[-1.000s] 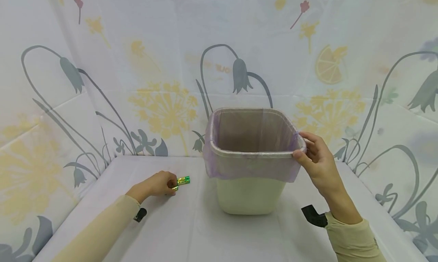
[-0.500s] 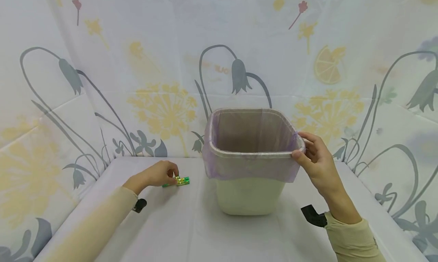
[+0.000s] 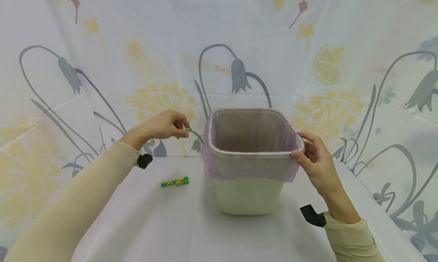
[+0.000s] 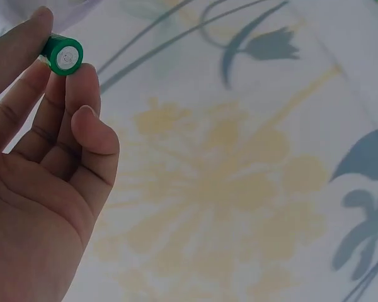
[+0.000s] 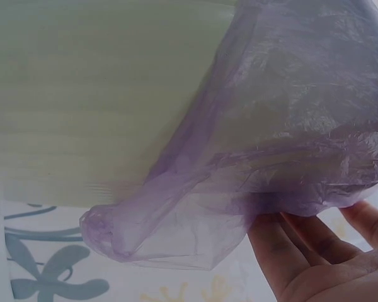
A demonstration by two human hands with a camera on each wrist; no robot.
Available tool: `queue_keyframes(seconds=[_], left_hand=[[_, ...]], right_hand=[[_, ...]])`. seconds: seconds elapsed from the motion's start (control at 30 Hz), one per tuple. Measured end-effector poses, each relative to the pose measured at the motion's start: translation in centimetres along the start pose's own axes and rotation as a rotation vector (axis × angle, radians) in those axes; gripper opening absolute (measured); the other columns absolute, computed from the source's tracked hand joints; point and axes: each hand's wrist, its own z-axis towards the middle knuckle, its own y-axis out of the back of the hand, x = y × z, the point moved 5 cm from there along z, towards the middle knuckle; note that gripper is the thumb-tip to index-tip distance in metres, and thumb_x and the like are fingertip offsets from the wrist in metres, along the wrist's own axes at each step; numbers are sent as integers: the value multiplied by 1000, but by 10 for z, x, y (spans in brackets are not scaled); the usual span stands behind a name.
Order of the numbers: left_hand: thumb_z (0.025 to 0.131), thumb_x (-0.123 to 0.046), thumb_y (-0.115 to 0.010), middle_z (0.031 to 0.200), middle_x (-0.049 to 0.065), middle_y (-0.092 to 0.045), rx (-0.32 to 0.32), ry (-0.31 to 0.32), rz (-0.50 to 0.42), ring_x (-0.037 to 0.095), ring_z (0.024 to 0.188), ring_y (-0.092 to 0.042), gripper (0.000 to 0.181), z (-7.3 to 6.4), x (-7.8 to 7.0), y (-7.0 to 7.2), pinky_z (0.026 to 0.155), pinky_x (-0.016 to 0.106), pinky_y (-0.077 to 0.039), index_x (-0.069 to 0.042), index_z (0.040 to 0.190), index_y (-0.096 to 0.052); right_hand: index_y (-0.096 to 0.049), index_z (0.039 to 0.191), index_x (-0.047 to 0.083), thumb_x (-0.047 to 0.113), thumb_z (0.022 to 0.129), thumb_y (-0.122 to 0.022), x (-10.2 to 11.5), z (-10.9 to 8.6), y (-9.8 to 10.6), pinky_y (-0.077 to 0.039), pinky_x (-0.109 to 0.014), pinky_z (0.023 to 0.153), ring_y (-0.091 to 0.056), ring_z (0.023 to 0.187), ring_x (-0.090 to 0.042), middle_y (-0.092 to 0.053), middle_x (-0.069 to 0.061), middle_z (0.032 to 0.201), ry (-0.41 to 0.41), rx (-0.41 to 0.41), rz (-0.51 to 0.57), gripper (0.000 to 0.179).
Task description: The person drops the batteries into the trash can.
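Observation:
My left hand [image 3: 161,126] is raised over the table, left of the trash can [image 3: 249,197]. Between thumb and fingers it pinches a battery [image 4: 66,55], whose green-ringed flat end shows in the left wrist view. Below, a thin green-and-gold battery [image 3: 167,183] and a thicker battery [image 3: 182,180] lie end to end on the table. A thin purple trash bag [image 3: 253,169] lines the can and folds down over its rim. My right hand [image 3: 319,167] holds the rim and bag at the can's right corner; its fingertips are partly hidden behind the bag in the right wrist view.
The table [image 3: 219,241] has a white cover. A floral-printed sheet [image 3: 171,64] surrounds it at the back and both sides. The can stands right of the table's middle, its mouth facing up.
My left hand has picked a battery up from beside the others and lifted it well above the table. The right hand stays on the can's rim.

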Motion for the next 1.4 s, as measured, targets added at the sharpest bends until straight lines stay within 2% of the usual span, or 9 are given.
queue_keyframes(seconds=[0.2, 0.3, 0.4, 0.5, 0.7, 0.87, 1.03, 1.23, 1.4], left_hand=[[86, -18, -72, 84, 8, -64, -32, -17, 39, 25, 81, -61, 19, 22, -41, 31, 73, 37, -47, -8, 101, -66], [86, -18, -72, 84, 9, -64, -44, -41, 41, 26, 81, -62, 20, 33, -58, 38, 73, 37, -47, -8, 102, -66], [86, -19, -73, 85, 10, -64, -49, -67, 29, 24, 80, -61, 20, 43, -74, 38, 73, 35, -47, -8, 102, -67], [85, -19, -73, 85, 11, -65, -37, -90, -3, 24, 80, -61, 20, 52, -89, 31, 73, 34, -47, -9, 101, -67], [84, -18, -74, 84, 9, -62, -13, -170, -87, 23, 78, -58, 19, 71, -114, 5, 70, 32, -47, -10, 100, -66], [84, -18, -74, 80, 8, -63, 1, -212, -154, 27, 80, -61, 18, 81, -129, -15, 73, 31, -47, -11, 98, -66], [84, -17, -75, 80, 7, -66, 45, -236, -171, 23, 77, -63, 16, 86, -132, -31, 71, 30, -49, -11, 96, -67], [84, -15, -74, 82, 13, -67, 93, -255, -204, 25, 76, -64, 13, 87, -132, -46, 70, 30, -51, -9, 94, -67], [85, -17, -74, 81, 7, -67, 114, -212, -177, 25, 79, -64, 13, 88, -126, -55, 72, 29, -49, -11, 96, -68]], right_hand=[[-40, 140, 7, 3, 93, -59, -2, 1, -1, -47, -17, 83, -56, 107, -15, -50, -11, 125, -7, 0, -13, 51], [-40, 140, 7, 3, 93, -59, -3, 1, -1, -47, -17, 83, -57, 106, -15, -50, -12, 125, -12, -2, -20, 51], [-40, 140, 7, 4, 93, -60, -4, 2, -1, -47, -17, 83, -57, 106, -14, -50, -14, 125, -15, -2, -21, 51], [-40, 140, 7, 3, 93, -60, -4, 2, -1, -47, -17, 82, -57, 106, -14, -50, -15, 125, -14, -3, -26, 51], [-40, 139, 6, 3, 93, -60, -5, 1, -2, -47, -17, 82, -57, 106, -14, -50, -14, 125, -14, -5, -35, 51], [-41, 139, 5, 3, 92, -61, -3, 1, -1, -47, -17, 82, -57, 105, -14, -51, -14, 124, -9, -8, -33, 51], [-40, 139, 6, 3, 92, -60, -2, 1, -1, -47, -17, 82, -57, 106, -14, -51, -13, 125, -9, -6, -54, 51], [-41, 140, 7, 3, 92, -60, -1, 1, 1, -47, -17, 82, -57, 105, -14, -51, -12, 124, -7, -7, -64, 51], [-41, 140, 7, 3, 93, -60, -1, 0, 1, -47, -17, 82, -57, 106, -15, -50, -13, 125, -5, -8, -45, 51]])
